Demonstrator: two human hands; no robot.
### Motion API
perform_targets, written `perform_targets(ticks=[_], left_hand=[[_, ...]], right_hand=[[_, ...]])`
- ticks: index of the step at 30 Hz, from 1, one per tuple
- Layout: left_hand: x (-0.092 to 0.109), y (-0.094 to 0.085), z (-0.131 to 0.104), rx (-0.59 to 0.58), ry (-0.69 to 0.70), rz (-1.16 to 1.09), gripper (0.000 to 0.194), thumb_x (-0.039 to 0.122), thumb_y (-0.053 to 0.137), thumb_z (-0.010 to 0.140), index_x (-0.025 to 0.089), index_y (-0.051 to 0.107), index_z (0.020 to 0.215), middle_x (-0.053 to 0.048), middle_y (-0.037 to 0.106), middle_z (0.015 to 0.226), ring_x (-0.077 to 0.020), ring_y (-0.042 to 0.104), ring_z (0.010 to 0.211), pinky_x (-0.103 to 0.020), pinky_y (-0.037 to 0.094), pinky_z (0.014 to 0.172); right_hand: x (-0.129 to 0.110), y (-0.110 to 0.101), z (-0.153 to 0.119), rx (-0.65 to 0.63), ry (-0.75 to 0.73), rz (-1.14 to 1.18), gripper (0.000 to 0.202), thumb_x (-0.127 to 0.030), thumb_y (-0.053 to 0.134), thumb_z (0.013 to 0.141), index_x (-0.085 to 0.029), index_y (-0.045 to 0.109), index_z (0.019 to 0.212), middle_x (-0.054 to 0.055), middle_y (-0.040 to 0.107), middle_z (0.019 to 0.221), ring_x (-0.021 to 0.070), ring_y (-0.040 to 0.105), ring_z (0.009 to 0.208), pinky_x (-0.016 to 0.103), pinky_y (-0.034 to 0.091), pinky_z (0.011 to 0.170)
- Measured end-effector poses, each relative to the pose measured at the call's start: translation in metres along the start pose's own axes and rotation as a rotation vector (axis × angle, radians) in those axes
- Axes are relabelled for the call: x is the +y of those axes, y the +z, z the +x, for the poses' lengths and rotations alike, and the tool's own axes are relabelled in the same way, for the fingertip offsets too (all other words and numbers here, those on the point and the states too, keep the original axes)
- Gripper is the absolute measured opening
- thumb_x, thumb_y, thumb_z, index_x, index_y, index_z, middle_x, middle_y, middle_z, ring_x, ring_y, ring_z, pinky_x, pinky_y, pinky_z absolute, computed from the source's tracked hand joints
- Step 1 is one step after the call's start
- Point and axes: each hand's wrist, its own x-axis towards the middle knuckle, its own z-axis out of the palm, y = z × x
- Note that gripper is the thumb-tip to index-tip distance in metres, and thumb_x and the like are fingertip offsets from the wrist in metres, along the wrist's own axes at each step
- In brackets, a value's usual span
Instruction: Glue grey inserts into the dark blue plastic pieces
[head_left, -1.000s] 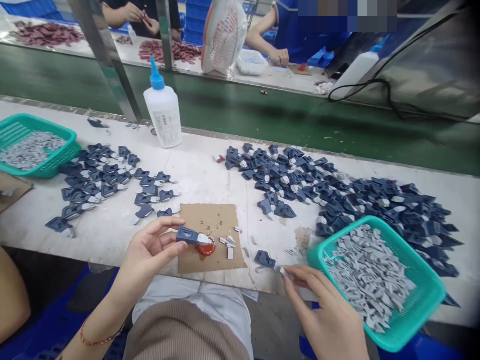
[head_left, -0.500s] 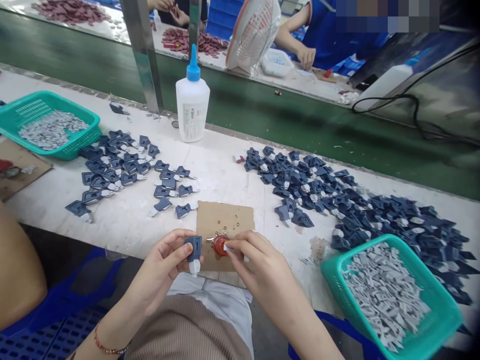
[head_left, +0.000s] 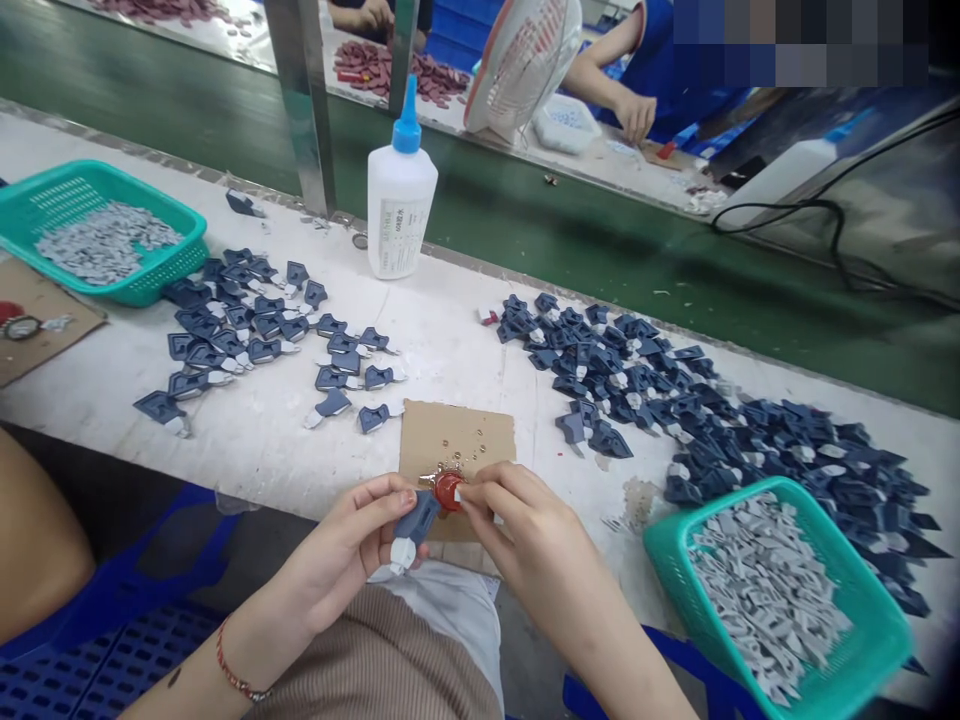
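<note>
My left hand (head_left: 379, 530) grips a dark blue plastic part (head_left: 417, 520) with a white tip that points down toward my lap. Between the thumb and fingers of my right hand (head_left: 517, 515) is a small light grey plastic piece (head_left: 460, 493), mostly covered by the fingertips. That piece is at the edge of a red cap (head_left: 448, 490), which sits on a brown cardboard sheet (head_left: 427, 425). Clear wet-looking drops dot the cardboard around the cap.
A green basket (head_left: 656, 545) of grey pieces stands at right beside a big heap of blue parts (head_left: 795, 440). More blue parts (head_left: 262, 325) and another green basket (head_left: 169, 265) lie left. A white glue bottle (head_left: 401, 215) stands behind. Across the divider a co-worker's hand (head_left: 636, 118) shows.
My left hand has turned the blue part, so it now slants with its face tipped differently. My right hand stays at the red cap. The whole view has shifted slightly.
</note>
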Motion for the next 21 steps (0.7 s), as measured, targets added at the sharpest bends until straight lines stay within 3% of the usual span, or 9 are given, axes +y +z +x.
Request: perform_targets(ticks=[9,16,21], left_hand=[[-0.009,0.008,0.004,0.060,-0.044,-0.075,0.024,0.027,0.084,0.067,0.011,0.071,0.081,0.000,0.063,0.073,-0.0069,0.052,0.049,-0.022,0.052,0.047],[-0.013,0.019,0.004,0.071,-0.134,-0.199,0.018,0.019,0.081,0.069,0.013,0.075,0.085,0.001,0.067,0.079,-0.0076,0.055,0.052,-0.023,0.053,0.049],[-0.017,0.029,0.006,-0.022,-0.192,-0.244,0.014,0.018,0.078,0.073,0.013,0.074,0.085,0.002,0.066,0.069,-0.0077,0.053,0.048,-0.025,0.054,0.050]], right_hand=[[0.000,0.000,0.000,0.000,0.030,0.092,0.018,-0.012,0.050,0.094,-0.016,0.068,0.091,0.010,0.065,0.091,0.0224,0.064,0.086,0.039,0.056,0.074],[0.010,-0.022,-0.001,0.148,0.171,0.614,0.007,-0.022,0.068,0.083,-0.022,0.074,0.086,0.006,0.071,0.086,0.0194,0.067,0.082,0.031,0.056,0.072],[0.010,-0.033,-0.007,0.083,0.142,0.844,0.007,-0.022,0.071,0.082,-0.023,0.076,0.087,0.008,0.072,0.095,0.0208,0.069,0.089,0.032,0.058,0.075]])
